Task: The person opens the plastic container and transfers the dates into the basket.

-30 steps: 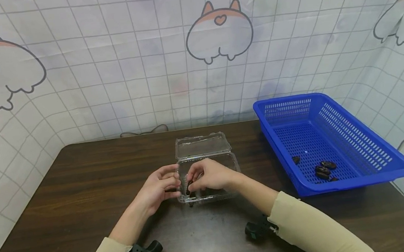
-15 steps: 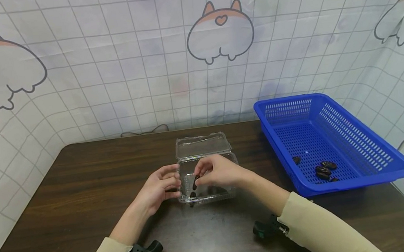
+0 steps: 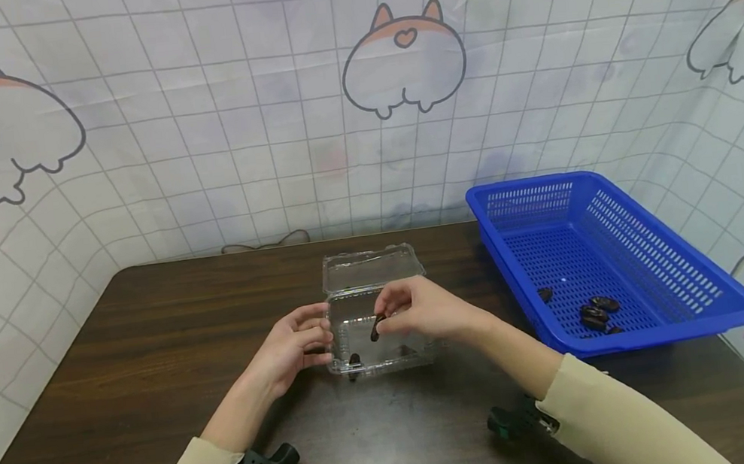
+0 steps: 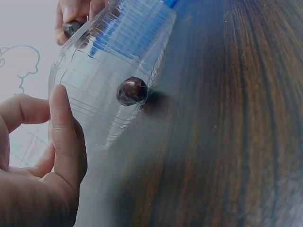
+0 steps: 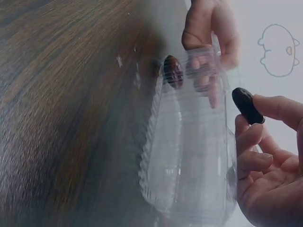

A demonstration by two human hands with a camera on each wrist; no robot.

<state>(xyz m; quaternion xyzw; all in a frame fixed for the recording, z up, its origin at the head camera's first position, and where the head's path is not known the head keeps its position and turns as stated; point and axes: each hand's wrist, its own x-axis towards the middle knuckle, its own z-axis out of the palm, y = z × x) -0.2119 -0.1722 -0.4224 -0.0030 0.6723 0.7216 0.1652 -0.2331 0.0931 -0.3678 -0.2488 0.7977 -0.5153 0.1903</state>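
A clear plastic clamshell box (image 3: 386, 366) stands on the dark wooden table with its lid (image 3: 372, 268) folded back. One brown date (image 4: 132, 91) lies inside, near the left front corner. My left hand (image 3: 294, 348) rests its fingertips against the box's left side, fingers extended along the wall. Over the box's middle, my right hand (image 3: 424, 308) pinches another date (image 5: 248, 106) between thumb and fingers. That date is held tilted, above the rim in the right wrist view.
To the right sits a blue perforated basket (image 3: 628, 339) with several dates (image 3: 594, 317) toward its near side. Behind the table hangs a white gridded cloth (image 3: 198, 129) with cartoon animals. A dark camera mount sits on each wrist.
The right hand has lifted up and to the right with its date, from the left part of the box to over its middle. The date left in the box came into view. My left hand stays put.
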